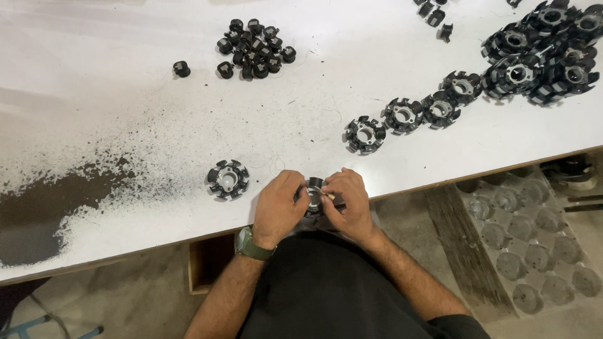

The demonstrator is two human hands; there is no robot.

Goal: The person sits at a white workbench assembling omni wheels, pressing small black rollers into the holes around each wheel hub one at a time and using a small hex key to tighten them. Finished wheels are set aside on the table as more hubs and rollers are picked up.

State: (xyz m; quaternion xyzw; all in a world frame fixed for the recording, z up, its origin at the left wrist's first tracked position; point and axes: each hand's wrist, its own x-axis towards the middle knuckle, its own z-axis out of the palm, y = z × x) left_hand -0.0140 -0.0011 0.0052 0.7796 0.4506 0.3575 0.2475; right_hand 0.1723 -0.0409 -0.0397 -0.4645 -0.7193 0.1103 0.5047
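Gripping round black toothed core (315, 196), both hands (281, 208) (349, 204); white table (125, 113).

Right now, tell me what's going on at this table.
A person holds one black toothed ring at the table's near edge, left hand and right hand gripping it from either side. Another ring lies just left. More rings line up toward a heap at the far right, small black caps are piled farther back, and dark dust covers the left.

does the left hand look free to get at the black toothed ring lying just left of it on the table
Probably not at once: the left hand is gripping the ring-shaped part with the right hand. The path to the lone toothed ring is bare table.
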